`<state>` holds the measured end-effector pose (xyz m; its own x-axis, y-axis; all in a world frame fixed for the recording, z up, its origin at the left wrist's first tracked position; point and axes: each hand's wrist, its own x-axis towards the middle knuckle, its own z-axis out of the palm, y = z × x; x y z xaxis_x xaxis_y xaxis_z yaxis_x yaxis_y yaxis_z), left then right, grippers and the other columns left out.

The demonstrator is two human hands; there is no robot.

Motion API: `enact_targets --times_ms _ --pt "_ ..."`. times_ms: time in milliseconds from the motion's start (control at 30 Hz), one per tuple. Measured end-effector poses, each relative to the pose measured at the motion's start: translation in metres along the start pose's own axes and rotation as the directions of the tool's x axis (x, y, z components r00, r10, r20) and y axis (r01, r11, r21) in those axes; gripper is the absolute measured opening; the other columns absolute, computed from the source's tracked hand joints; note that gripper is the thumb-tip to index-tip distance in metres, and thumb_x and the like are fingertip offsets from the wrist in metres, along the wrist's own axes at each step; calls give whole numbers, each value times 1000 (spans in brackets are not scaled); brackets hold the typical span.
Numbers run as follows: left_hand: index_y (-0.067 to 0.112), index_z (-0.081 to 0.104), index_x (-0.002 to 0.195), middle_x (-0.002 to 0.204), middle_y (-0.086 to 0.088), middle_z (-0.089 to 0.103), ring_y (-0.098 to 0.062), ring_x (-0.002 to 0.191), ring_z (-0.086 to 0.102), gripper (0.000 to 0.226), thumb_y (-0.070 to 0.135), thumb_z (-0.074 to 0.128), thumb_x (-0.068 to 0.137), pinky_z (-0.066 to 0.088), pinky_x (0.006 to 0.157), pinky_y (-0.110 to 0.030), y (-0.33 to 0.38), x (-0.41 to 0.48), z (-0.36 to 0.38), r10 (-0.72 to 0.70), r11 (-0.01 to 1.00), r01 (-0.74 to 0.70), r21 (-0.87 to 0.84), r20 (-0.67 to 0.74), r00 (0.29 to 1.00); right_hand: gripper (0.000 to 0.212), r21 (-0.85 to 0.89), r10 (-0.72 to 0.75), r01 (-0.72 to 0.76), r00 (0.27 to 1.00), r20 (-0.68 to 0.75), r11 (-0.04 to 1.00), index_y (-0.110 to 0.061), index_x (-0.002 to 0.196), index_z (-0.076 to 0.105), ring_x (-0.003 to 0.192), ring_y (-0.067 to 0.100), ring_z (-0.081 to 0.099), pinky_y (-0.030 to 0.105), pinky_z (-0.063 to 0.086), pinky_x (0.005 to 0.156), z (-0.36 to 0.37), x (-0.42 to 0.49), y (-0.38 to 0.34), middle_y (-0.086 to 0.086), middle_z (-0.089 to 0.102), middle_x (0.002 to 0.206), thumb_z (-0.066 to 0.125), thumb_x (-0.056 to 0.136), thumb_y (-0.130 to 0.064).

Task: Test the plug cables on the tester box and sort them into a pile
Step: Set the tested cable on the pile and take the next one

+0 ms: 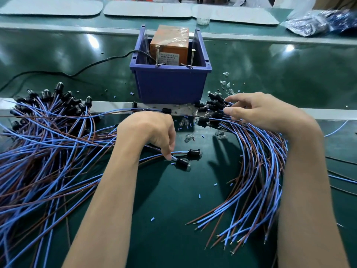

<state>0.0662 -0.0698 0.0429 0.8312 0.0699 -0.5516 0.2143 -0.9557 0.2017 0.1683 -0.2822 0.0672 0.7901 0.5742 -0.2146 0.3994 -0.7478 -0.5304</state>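
Note:
The tester is an orange box [170, 44] with two upright screws, standing inside a blue bin [170, 82] at the middle back. My left hand [152, 132] pinches the blue and brown wires of two plug cables [185, 158], whose black sockets with clear bulbs lie on the mat just right of its fingers. My right hand [264, 111] rests with fingers spread on the socket ends of the right-hand cable bundle [257, 171]. A big loose pile of the same cables [42, 144] covers the left side.
A black power cord [81, 69] runs left from the bin. Loose clear bulbs [226, 86] and small blue insulation scraps lie around the bin and on the green mat. A plastic bag of dark parts [324, 22] and a small cup [202, 18] sit at the back.

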Motion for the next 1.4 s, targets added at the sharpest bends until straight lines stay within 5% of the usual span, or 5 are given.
enact_targets --times_ms 467,667,1000,1133,1400 --pt "29 62 56 38 16 48 -5 53 46 27 26 80 75 37 58 -23 -4 -2 -7 95 978 -153 -139 -355 930 42 -8 -127 128 988 86 992 -31 131 55 99 9 60 24 40 88 16 3 -29 -18 66 94 56 91 -46" --pt "21 63 72 46 12 42 -2 46 38 16 14 73 84 30 50 -10 5 -5 -13 165 824 -474 -309 -671 723 18 217 -235 217 970 58 952 -32 95 65 75 4 68 39 55 88 20 1 -32 -3 74 87 58 88 -47" --pt "25 49 88 67 6 45 2 52 42 33 -4 61 77 35 54 -7 14 -12 -21 88 552 -734 -396 -847 524 13 464 -290 483 857 -426 743 -23 92 73 60 6 58 19 49 63 11 -2 -34 -5 67 68 61 93 -16" --pt "27 54 80 61 9 48 0 48 40 29 1 52 68 35 54 -8 13 -5 -14 60 635 -636 -439 -793 607 14 530 -254 290 957 -142 797 -16 104 69 63 8 64 17 53 65 16 2 -29 -1 72 76 61 93 -18" --pt "22 62 77 52 11 48 -2 44 40 31 -6 56 67 33 51 -8 11 8 4 165 769 -508 -389 -646 745 21 32 -74 72 994 82 997 -30 106 64 64 -2 65 26 51 79 34 23 -11 -7 73 79 61 89 -43"
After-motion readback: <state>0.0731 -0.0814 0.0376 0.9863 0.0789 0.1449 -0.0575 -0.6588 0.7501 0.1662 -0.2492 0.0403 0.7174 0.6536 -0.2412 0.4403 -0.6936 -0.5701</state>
